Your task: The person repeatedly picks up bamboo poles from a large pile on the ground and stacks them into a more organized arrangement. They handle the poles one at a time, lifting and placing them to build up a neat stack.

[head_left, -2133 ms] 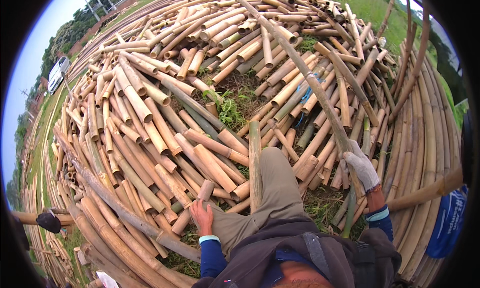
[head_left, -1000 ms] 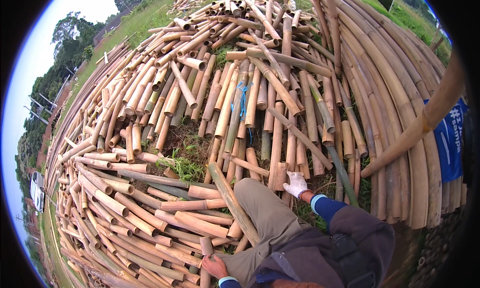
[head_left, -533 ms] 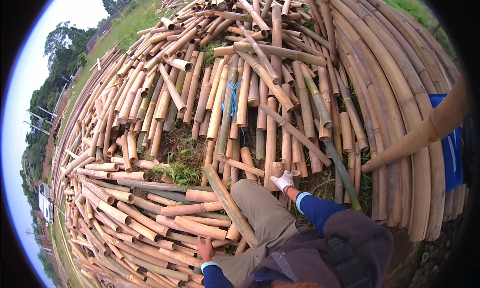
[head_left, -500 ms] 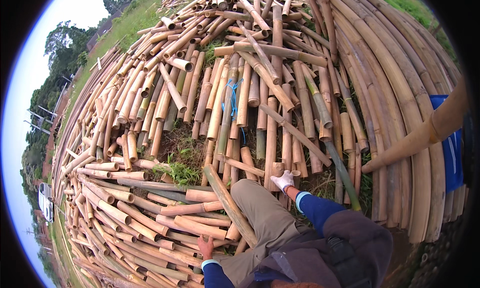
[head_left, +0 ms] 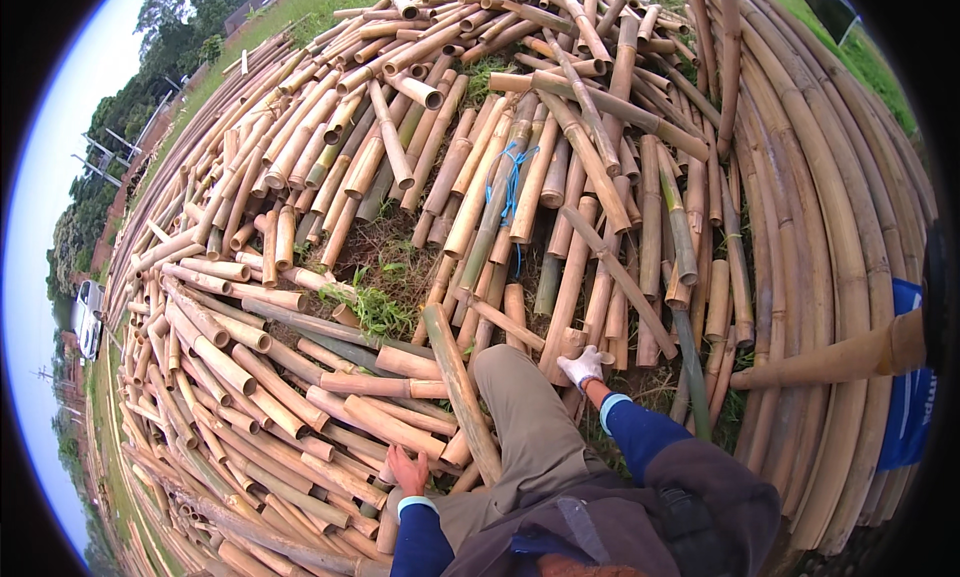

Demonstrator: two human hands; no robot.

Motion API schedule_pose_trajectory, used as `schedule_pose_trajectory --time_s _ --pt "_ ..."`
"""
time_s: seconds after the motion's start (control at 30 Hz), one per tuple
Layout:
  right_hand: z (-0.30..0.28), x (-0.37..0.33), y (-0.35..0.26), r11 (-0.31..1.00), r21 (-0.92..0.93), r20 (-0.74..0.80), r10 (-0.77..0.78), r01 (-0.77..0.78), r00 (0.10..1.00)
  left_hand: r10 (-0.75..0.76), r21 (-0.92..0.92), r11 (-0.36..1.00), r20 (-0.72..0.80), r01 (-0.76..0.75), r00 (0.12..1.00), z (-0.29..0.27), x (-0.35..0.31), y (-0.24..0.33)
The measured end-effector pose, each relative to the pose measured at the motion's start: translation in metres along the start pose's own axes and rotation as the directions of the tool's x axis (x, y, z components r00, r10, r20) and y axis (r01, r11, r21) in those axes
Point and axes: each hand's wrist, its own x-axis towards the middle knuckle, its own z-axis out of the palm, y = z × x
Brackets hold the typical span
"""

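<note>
My left hand (head_left: 407,471) is bare, its fingers stretched and apart, low over the cut bamboo pieces at my left. The nearest is a pale bamboo piece (head_left: 394,427) just beyond the fingertips; contact is hard to make out. A white glove covers my right hand (head_left: 580,368), which is closed around the near end of a bamboo piece (head_left: 573,340) in front of my knee. The glove hides part of that end. Against my leg leans a longer bamboo piece (head_left: 459,392), slanting away to the left.
Heaps of cut bamboo (head_left: 330,127) spread ahead and to the left. A blue cord (head_left: 510,182) is tied round one piece. Long bamboo poles (head_left: 820,177) lie along the right, crossed by a thick pole (head_left: 830,362) above a blue sheet (head_left: 908,417). A white vehicle (head_left: 88,320) stands far left.
The view has turned, shifting the far pile rightward in the picture. My left hand appears slightly higher in view. My right hand stays at the same bamboo end.
</note>
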Motion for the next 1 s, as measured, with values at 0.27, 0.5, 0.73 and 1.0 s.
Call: schedule_pose_trajectory --time_s 0.27,0.5,0.73,1.0 --pt "-0.003 0.034 -0.004 0.996 -0.055 0.135 0.08 -0.073 0.988 -0.015 0.015 1.0 -0.05 0.016 0.999 0.011 0.002 0.004" --pt "-0.013 0.027 -0.025 0.975 -0.128 0.199 0.206 -0.183 0.958 -0.07 -0.016 0.997 -0.041 0.069 0.997 0.011 0.0 0.008" --pt "-0.011 0.026 -0.033 0.966 -0.139 0.273 0.25 -0.219 0.929 -0.147 -0.059 0.988 -0.052 0.144 0.988 0.006 -0.008 0.005" --pt "-0.004 0.036 -0.04 0.964 -0.11 0.318 0.263 -0.24 0.911 -0.215 -0.084 0.973 -0.018 0.213 0.976 0.007 -0.007 0.003"
